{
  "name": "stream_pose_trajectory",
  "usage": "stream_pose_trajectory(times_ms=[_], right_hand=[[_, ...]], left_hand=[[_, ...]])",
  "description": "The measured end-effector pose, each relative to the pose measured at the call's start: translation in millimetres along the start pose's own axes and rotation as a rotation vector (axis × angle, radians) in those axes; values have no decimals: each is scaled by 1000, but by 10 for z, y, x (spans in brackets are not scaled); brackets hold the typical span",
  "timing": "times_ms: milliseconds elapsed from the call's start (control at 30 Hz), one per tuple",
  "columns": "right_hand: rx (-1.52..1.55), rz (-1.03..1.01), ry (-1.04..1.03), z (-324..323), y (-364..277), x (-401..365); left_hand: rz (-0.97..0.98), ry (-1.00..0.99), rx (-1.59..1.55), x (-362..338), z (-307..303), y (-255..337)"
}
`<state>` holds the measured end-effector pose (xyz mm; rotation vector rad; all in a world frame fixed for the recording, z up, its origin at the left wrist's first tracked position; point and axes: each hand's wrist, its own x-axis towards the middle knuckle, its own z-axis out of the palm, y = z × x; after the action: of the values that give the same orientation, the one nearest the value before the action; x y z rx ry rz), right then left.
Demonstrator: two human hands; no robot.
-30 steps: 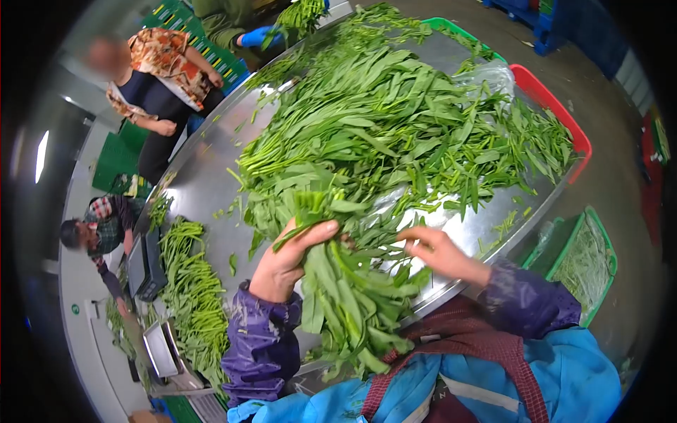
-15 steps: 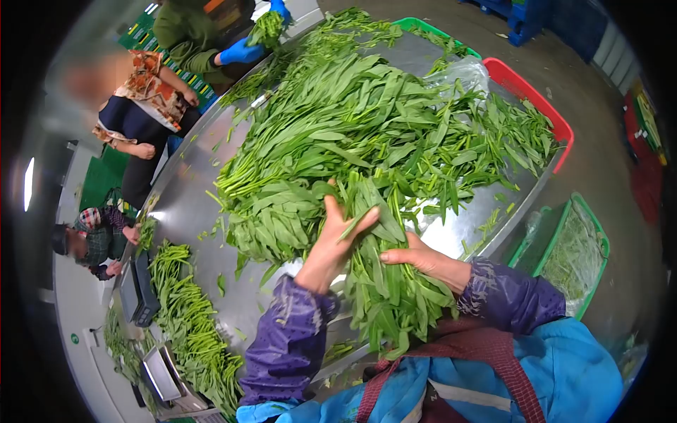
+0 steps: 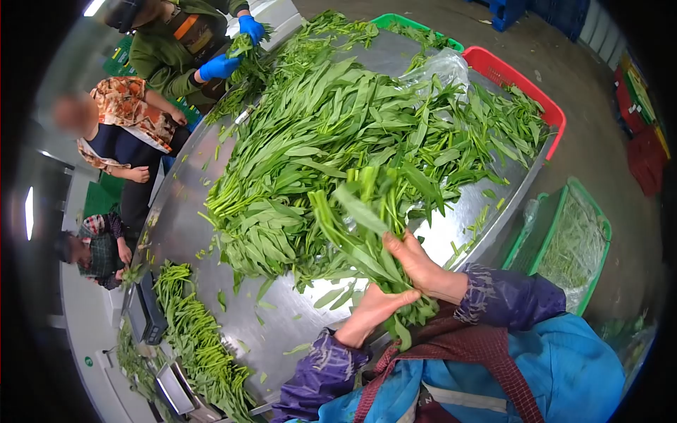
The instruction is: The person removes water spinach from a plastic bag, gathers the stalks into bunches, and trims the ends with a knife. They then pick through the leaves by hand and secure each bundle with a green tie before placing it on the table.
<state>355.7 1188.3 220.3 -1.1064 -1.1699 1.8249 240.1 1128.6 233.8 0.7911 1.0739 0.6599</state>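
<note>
A bunch of water spinach [image 3: 363, 247] is between my two hands, cut stem ends pointing away from me and leaves toward my apron. My left hand [image 3: 374, 310] wraps the leafy end from below, its thumb across the leaves. Higher up, my right hand [image 3: 422, 266] grips the bunch from the right side. Beyond it, a big heap of water spinach [image 3: 338, 120] covers much of the metal table [image 3: 233, 303]. Loose leaves lie on the steel beside my left hand.
At left, a row of bunches [image 3: 194, 331] lies near a dark scale [image 3: 146, 310]. A red basket [image 3: 522, 77] and a green basket [image 3: 416, 25] stand past the heap; a lined green crate [image 3: 575, 247] is at right. Co-workers stand along the far left side, one wearing blue gloves [image 3: 220, 67].
My left hand has moved from the upper part of the bunch down to its leafy end, nearer my body. Stem ends now show at the top. The gloved co-worker's hands have shifted.
</note>
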Motion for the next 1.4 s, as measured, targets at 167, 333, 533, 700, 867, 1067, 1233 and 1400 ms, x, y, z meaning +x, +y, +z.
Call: stream_pose_trajectory(times_ms=[167,333,533,700,867,1067,1233,1400], right_hand=[[493,143,-134,-123,-208,-67],[-189,-66,-205,-500,150,-220],[-761,-124,-518,-546,520,-483],[-827,-149,-514,-595,516,-398],[-941,43,-499,-662,303,-354],[-665,-82,-300,-815,417,-216],[-499,-109,-138,-932,243,-65],[-395,-174,-123,-779,-197,-36]], left_hand=[[126,261,42,64,20,-14],[234,416,346,-106,-308,163],[118,565,1191,-268,-467,267],[-117,335,1542,-270,-630,162],[-18,386,1282,-466,-566,213],[-477,324,1324,-500,-605,223],[-237,355,1135,-698,-799,-27],[-215,447,1122,-803,-648,76]])
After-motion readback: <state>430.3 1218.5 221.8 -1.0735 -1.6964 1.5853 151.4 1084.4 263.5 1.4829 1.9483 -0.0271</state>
